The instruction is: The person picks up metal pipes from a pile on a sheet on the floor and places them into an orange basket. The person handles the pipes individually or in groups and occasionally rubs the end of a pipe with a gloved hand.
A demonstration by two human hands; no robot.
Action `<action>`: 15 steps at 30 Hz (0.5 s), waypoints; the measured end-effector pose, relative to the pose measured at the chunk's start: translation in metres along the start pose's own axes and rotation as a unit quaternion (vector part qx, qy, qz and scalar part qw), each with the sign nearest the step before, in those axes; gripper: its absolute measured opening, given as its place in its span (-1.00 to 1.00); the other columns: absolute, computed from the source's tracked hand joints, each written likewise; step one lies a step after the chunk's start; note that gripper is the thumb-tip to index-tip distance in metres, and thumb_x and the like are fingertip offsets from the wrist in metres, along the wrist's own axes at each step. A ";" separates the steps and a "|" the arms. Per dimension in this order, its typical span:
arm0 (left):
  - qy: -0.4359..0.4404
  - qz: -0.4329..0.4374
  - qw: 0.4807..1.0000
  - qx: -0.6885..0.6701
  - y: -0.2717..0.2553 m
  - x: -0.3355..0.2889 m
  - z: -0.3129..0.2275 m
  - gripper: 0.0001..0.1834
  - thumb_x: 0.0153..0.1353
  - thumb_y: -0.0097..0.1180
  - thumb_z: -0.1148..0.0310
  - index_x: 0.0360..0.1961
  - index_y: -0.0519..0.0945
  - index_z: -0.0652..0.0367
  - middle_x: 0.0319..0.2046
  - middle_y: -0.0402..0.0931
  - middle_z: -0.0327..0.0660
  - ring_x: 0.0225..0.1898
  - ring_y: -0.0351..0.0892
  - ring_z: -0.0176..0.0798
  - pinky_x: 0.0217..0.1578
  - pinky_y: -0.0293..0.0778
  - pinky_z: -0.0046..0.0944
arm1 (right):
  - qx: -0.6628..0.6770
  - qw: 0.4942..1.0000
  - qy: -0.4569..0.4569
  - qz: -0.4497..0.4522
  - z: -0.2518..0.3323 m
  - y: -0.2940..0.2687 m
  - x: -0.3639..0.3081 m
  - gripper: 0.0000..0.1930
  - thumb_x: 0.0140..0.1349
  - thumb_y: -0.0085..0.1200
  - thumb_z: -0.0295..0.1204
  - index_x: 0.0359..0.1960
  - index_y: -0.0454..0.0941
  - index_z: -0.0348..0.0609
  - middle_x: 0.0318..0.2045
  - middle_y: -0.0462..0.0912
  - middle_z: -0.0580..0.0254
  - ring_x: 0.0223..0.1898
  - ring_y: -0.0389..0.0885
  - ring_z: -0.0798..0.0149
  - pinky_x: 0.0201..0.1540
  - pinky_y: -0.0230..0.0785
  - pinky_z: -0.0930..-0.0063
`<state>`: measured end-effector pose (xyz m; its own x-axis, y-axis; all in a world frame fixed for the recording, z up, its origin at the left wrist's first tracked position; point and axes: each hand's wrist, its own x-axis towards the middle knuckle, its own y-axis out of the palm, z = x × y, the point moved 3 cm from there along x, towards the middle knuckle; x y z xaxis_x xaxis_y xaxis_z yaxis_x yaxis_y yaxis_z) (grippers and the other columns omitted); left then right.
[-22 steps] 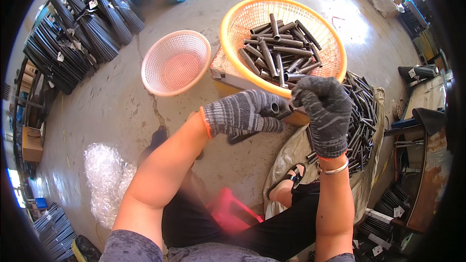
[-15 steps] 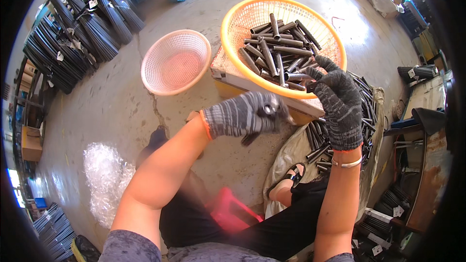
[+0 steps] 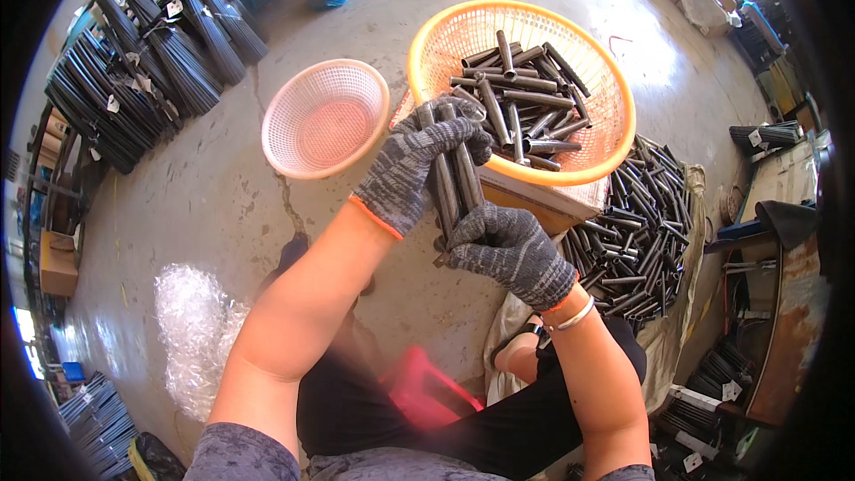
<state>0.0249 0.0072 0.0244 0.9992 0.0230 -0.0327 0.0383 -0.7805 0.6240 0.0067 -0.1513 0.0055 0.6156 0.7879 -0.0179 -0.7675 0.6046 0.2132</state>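
My left hand [image 3: 411,163], in a grey knitted glove, is closed around several short dark metal tubes [image 3: 456,180] held side by side. They stand nearly upright in front of me. My right hand [image 3: 512,249], gloved the same way, grips the lower ends of these tubes with thumb and fingers. Just beyond my hands, a large orange plastic basket [image 3: 614,138] holds a loose pile of similar tubes [image 3: 525,93]. The basket rests on a box [image 3: 534,200]. My left fingers partly cover the near left rim of the basket.
An empty pink basket [image 3: 325,120] sits on the floor to the left. Many tubes [image 3: 637,236] are heaped on a cloth sack [image 3: 659,347] at right. Clear plastic wrap [image 3: 191,330] lies at lower left. Bundled long rods [image 3: 142,53] stand at far left. A red stool [image 3: 423,387] is beneath me.
My right hand has come from the orange basket's near right rim down and left to the tubes. My left hand has turned upward, raising the tubes nearly upright.
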 end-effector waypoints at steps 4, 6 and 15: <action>-0.030 -0.081 0.996 0.034 -0.001 -0.002 0.002 -0.73 0.27 0.11 0.33 -0.08 0.50 0.26 -0.26 0.56 -0.18 -0.22 0.58 -0.32 -0.14 0.55 -0.31 | 0.074 0.993 0.087 -0.007 0.005 0.000 -0.001 -0.84 0.07 0.24 -0.55 -0.30 0.57 -0.29 -0.35 0.65 0.15 -0.29 0.64 0.31 -0.18 0.52 0.46; -0.036 -0.131 0.988 0.079 -0.007 -0.003 0.002 -0.76 0.27 0.10 0.35 -0.10 0.51 0.25 -0.26 0.56 -0.20 -0.25 0.56 -0.37 -0.18 0.55 -0.36 | 0.111 0.986 0.125 -0.031 0.007 -0.002 -0.001 -0.85 0.10 0.21 -0.54 -0.30 0.56 -0.29 -0.38 0.65 0.15 -0.30 0.64 0.32 -0.19 0.52 0.48; 0.034 -0.229 0.951 0.204 -0.007 0.000 -0.004 -0.59 0.26 0.11 0.36 0.09 0.41 0.29 -0.07 0.47 -0.18 -0.14 0.49 -0.37 -0.16 0.51 -0.39 | -0.152 0.977 -0.085 -0.120 0.031 -0.053 0.005 -0.88 0.09 0.17 -0.60 -0.31 0.58 -0.25 -0.27 0.65 0.20 -0.33 0.55 0.48 -0.25 0.45 0.57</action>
<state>0.0245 0.0148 0.0234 0.8781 0.4476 -0.1694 0.4753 -0.8566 0.2006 0.0561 -0.1830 0.0244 0.7852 0.6042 0.1356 -0.5995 0.7966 -0.0778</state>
